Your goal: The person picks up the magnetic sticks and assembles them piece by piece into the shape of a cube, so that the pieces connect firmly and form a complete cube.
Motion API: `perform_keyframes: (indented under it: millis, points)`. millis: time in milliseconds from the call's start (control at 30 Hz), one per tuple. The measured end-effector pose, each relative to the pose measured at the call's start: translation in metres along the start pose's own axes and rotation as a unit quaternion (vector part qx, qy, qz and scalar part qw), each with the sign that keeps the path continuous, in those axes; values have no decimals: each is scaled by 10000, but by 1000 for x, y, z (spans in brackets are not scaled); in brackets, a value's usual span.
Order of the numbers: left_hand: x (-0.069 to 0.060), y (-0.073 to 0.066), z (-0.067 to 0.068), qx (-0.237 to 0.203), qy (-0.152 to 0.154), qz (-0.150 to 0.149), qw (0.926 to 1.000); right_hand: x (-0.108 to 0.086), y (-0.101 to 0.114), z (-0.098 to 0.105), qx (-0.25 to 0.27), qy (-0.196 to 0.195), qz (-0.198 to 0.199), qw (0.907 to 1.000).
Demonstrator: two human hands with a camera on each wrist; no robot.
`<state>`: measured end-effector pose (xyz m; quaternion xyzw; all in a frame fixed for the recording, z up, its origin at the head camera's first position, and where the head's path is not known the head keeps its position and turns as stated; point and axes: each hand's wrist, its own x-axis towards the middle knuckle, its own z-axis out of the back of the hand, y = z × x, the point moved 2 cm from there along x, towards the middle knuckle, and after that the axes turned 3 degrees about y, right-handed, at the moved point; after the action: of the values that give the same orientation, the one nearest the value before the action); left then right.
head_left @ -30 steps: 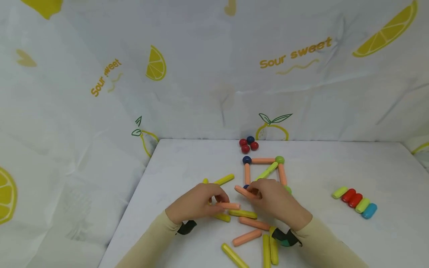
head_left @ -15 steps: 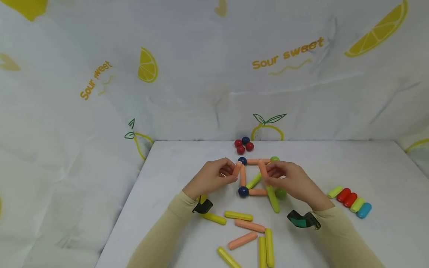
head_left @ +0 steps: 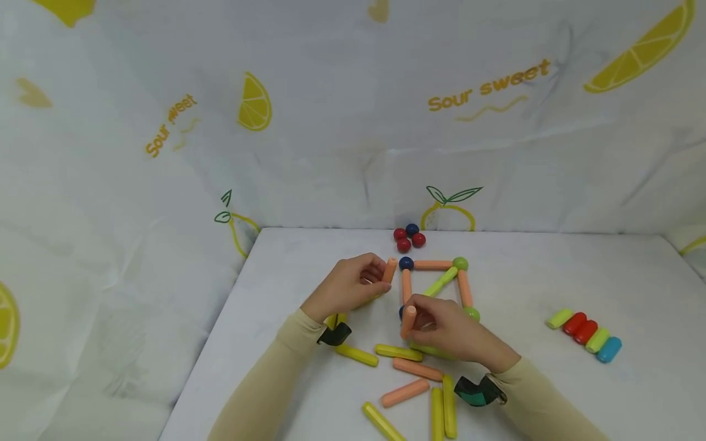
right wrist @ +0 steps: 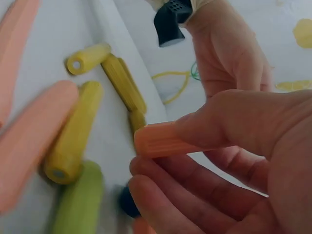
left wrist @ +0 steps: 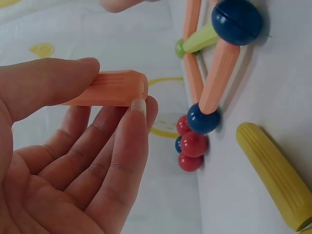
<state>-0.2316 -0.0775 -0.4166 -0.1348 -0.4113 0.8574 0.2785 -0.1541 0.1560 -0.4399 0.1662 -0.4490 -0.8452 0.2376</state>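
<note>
Grip of the left hand [head_left: 349, 286], as I watch from my remote post, is drawn in to the thickness of a ribbed, salmon-orange stick [left wrist: 117, 90], pinched between thumb and fingertips to the left of a square frame. The right hand [head_left: 449, 327] pinches a second salmon-orange stick [right wrist: 161, 141] the same way, one end jutting past the thumb, before the frame's near left corner. Another lime-green stick [head_left: 432, 351] shows partly below that hand; I cannot tell whether the two touch. The frame pairs glossy dark-blue balls [head_left: 406, 263] on its left with lime-green balls [head_left: 460, 263] on its right, joined by salmon-orange bars [head_left: 432, 264] and crossed by a lime-green diagonal [head_left: 443, 280]; the right hand hides part of its near side. Nearer me, bright-yellow ribbed sticks [head_left: 398, 352] and two loose salmon-orange pieces [head_left: 405, 392] lie scattered on the white bench [head_left: 513, 275]. Beyond the frame, three glossy red balls [head_left: 404, 245] cluster with a dark-blue one [head_left: 412, 229]. Far right, five short rounded cylinders [head_left: 585, 330] in lime, red and blue lie in a row. White lemon-print cloth [head_left: 331, 122] hangs behind.
</note>
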Motion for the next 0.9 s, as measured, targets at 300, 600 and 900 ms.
perform_keyframes:
  millis: [300, 600, 900]
  points:
    - [39, 9, -16, 12, -43, 271, 9996, 3, -32, 59, -722, -1552, -482, 9841]
    - [79, 25, -31, -241, -638, 465, 9966, 5, -74, 95, -791, -2402, -718, 9648]
    - [83, 18, -33, -147, -621, 434, 9970, 8, -78, 104, -788, -2583, -757, 9599]
